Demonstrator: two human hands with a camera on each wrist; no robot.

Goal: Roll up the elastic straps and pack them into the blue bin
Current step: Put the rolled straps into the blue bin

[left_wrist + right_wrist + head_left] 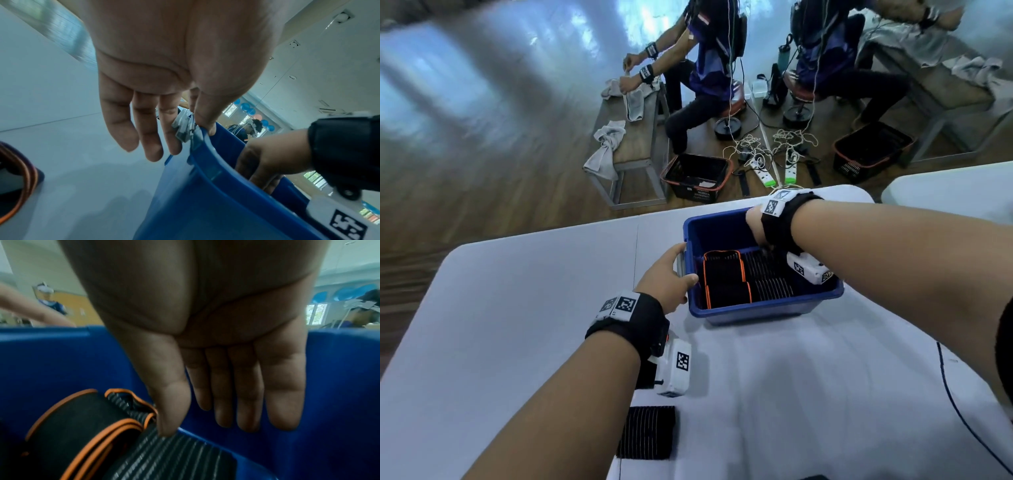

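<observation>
Flat strap (646, 432), black with pale ribs, lies on the white table (517, 308) at the near edge, just beside the left forearm. Left hand (667, 274) is at the left end of the blue bin (763, 310): thumb hooked over the rim, other fingers (150, 138) straight and loose down the outside wall, by the grey handle. Nothing else in it. Right hand (756, 228) is down inside the bin at the far side, palm flat, fingers (246, 394) straight and relaxed, holding nothing; its thumb tip touches a striped strap roll (164, 456). In the bin: two orange-edged rolls (726, 279) at the left side, ribbed black rolls (768, 274) packed beside them toward the right. Bin stands on the table mid-frame. A thin dark cable (959, 407) runs across the table's right side.
</observation>
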